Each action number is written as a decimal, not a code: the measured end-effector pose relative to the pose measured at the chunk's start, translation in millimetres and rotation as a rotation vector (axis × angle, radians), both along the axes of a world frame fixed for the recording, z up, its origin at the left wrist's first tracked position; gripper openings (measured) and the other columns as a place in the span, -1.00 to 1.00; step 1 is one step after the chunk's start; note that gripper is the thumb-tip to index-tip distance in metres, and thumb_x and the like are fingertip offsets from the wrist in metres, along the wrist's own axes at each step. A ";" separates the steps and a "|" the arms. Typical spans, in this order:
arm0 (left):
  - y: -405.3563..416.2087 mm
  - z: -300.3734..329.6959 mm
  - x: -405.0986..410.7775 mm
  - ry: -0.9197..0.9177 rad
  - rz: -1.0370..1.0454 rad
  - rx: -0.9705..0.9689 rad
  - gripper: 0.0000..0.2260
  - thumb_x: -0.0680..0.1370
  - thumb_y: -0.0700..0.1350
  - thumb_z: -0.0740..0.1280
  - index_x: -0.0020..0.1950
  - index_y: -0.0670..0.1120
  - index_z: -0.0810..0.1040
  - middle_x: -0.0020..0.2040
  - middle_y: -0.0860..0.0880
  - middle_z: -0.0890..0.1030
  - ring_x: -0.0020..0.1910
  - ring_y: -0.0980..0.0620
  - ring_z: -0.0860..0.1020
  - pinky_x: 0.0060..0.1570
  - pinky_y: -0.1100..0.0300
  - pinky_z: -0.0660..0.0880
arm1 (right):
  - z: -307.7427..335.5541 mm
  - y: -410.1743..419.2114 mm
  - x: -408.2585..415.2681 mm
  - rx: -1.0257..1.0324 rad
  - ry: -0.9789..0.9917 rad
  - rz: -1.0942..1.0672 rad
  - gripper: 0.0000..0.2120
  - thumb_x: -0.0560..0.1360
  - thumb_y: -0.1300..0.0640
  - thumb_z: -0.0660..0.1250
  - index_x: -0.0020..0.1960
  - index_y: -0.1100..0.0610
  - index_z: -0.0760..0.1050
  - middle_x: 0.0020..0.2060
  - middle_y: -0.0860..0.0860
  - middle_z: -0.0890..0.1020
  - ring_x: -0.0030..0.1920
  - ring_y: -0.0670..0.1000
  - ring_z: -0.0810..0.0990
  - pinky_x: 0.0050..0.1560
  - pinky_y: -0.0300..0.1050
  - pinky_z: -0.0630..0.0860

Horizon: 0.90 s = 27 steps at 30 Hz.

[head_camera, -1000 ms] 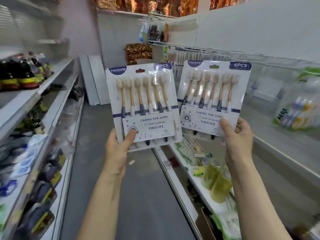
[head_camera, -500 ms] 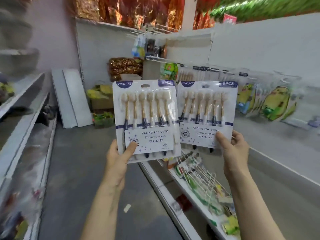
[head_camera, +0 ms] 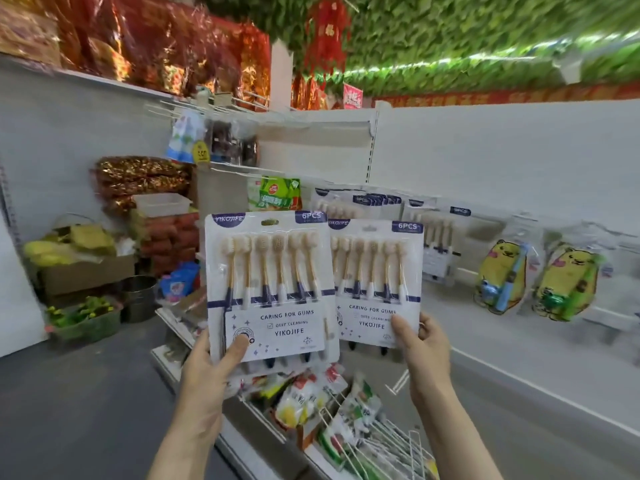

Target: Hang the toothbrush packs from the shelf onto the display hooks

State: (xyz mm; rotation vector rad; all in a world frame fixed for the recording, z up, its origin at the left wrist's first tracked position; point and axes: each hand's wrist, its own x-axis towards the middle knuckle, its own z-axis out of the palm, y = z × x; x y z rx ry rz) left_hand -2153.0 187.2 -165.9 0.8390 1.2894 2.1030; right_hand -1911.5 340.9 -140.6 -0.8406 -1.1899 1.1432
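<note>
Two white six-piece toothbrush packs are held upright in front of me. My left hand (head_camera: 211, 365) grips the nearer pack (head_camera: 270, 289) at its lower left corner, thumb on the front. My right hand (head_camera: 424, 348) grips the second pack (head_camera: 375, 282) at its lower right corner; its left edge is hidden behind the first pack. On the white back panel behind them, matching toothbrush packs (head_camera: 374, 202) hang in a row on display hooks, with another hanging pack (head_camera: 438, 244) further right.
Yellow cartoon-figure packs (head_camera: 502, 275) hang to the right on the same panel. Below my hands a low shelf (head_camera: 242, 441) holds bagged goods and loose white wire hooks (head_camera: 391, 441). Boxes and a metal bucket (head_camera: 138, 296) stand at the aisle's far end.
The view has tilted up and turned right toward the hook panel. Both hands still hold their packs upright, now closer together, with the left pack overlapping the right one.
</note>
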 end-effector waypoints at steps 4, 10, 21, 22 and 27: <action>40.6 11.9 -46.0 0.043 -0.055 -0.008 -0.48 0.39 0.02 0.52 0.33 0.01 0.52 0.19 0.02 0.67 0.22 -0.02 0.60 0.32 -0.14 0.42 | 2.9 36.7 -47.6 0.002 0.011 -0.032 -0.79 0.55 0.18 0.41 0.16 0.09 0.50 -0.08 0.02 0.70 -0.26 -0.12 0.68 -0.35 -0.29 0.54; 105.4 25.0 -110.0 0.078 -0.162 -0.003 -0.65 0.42 -0.08 0.43 0.21 -0.02 0.57 0.07 0.00 0.71 0.08 0.04 0.66 0.01 0.16 0.57 | 10.9 91.1 -109.6 0.018 0.000 -0.132 -0.85 0.55 0.22 0.41 0.11 0.14 0.53 -0.09 0.05 0.70 -0.28 -0.15 0.67 -0.40 -0.32 0.51; 189.9 41.3 -223.5 0.052 -0.369 0.018 -0.61 0.37 0.00 0.50 0.17 0.00 0.58 0.04 -0.01 0.72 0.13 -0.07 0.64 0.16 -0.04 0.48 | 1.2 150.8 -197.2 0.019 0.055 -0.385 -0.79 0.52 0.16 0.47 0.13 0.09 0.55 0.03 0.06 0.71 0.06 0.10 0.68 0.12 0.07 0.61; 193.3 42.2 -227.1 0.049 -0.387 0.030 -0.51 0.31 0.10 0.57 0.18 0.00 0.58 0.04 -0.01 0.72 0.11 -0.06 0.65 0.13 -0.02 0.49 | 0.2 154.0 -200.2 0.016 0.049 -0.398 -0.78 0.52 0.16 0.47 0.14 0.09 0.55 0.04 0.06 0.71 0.07 0.10 0.68 0.16 0.11 0.60; 213.0 36.9 -240.9 0.034 -0.434 0.019 -0.63 0.38 -0.01 0.51 0.17 0.01 0.59 0.06 -0.02 0.72 0.14 -0.08 0.63 0.31 -0.20 0.41 | -2.8 166.2 -208.1 0.029 -0.005 -0.438 -0.77 0.51 0.14 0.47 0.13 0.07 0.55 0.04 0.05 0.70 0.08 0.10 0.67 0.20 0.17 0.58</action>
